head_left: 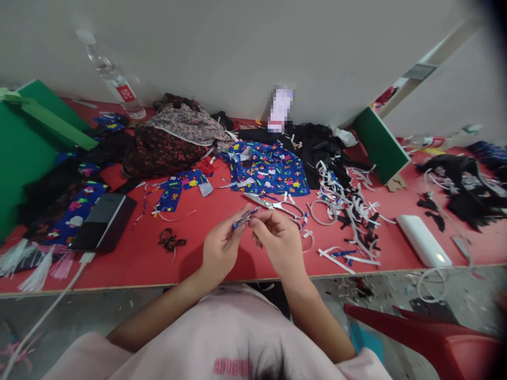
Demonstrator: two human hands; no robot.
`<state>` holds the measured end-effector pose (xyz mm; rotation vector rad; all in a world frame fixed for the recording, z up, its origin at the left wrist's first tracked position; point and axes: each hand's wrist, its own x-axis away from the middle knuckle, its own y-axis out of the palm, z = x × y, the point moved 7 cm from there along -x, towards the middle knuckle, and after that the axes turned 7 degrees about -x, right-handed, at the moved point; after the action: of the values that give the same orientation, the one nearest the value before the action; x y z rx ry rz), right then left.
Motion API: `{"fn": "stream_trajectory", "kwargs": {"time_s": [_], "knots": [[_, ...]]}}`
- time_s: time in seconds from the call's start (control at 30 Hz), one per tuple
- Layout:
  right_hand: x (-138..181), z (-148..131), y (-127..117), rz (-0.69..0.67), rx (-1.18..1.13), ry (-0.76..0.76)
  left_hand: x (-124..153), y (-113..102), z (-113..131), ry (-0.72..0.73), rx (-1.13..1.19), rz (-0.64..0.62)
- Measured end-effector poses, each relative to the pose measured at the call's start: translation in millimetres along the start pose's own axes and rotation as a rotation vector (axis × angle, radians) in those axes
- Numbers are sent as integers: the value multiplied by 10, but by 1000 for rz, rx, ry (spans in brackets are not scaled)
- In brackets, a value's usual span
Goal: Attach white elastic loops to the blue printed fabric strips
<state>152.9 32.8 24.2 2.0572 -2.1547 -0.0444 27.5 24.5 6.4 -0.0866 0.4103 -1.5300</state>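
Note:
My left hand [222,244] is closed on a small folded piece of blue patterned fabric [240,222], above the red table near its front edge. The fingers of my right hand [279,240] pinch the right end of this same piece. Just beyond my hands lies a pair of metal scissors [277,205], its handles partly behind my right hand. Farther back a larger blue printed cloth [269,171] is spread out. Left of my hands sits a small dark patterned scrap [171,241].
A black power bank [113,221] with a white cable lies at the left, a white power bank [423,240] at the right. Heaped strips [352,211] cover the table right of the scissors. Behind stand a water bottle [114,79] and a phone [280,110]. Green panels [380,145] flank both sides.

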Motion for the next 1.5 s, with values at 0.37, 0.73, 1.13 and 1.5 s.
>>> {"fn": "stream_trajectory", "kwargs": {"time_s": [0.37,0.73,1.13,1.5], "knots": [[10,-128,-31,57,183,-48,2,31,53,32,-70,-4],[-39,-128,-24,41,193,-12,12,37,97,185,-165,23],[-26,-88,-28,56,228,-16,18,51,33,32,-109,10],[18,-86,-27,64,191,-56,53,44,47,-26,-73,23]]}}
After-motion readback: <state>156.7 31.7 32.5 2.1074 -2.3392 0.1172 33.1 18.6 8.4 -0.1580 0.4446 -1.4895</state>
